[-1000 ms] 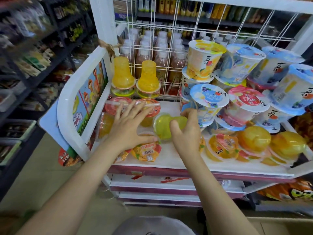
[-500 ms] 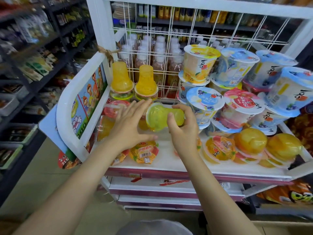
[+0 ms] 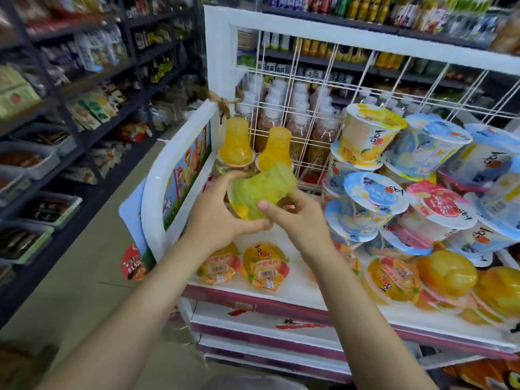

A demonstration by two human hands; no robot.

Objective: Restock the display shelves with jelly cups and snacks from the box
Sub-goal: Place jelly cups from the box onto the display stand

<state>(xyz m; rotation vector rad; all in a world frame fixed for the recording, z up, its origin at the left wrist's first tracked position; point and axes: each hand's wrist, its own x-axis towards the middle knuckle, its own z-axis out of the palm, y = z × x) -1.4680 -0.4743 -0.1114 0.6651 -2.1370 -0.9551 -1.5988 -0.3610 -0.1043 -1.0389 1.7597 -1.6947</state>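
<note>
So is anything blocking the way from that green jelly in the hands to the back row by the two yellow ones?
Nothing visible does. The green jelly cup, gripped by left hand and right hand, is just before the yellow jelly cups.

Green jelly cup (image 3: 260,192): motion-blurred; its lower left side was covered by the left hand (image 3: 216,218).
Cup base: hidden behind the right hand (image 3: 298,218).
Items under both hands: concealed.
Right-hand cups (image 3: 503,291): cut off by the frame edge.
Aisle shelves (image 3: 70,88): smeared; labels were unreadable.
Bottles (image 3: 298,119) behind the grid: possibly drinks.
</note>
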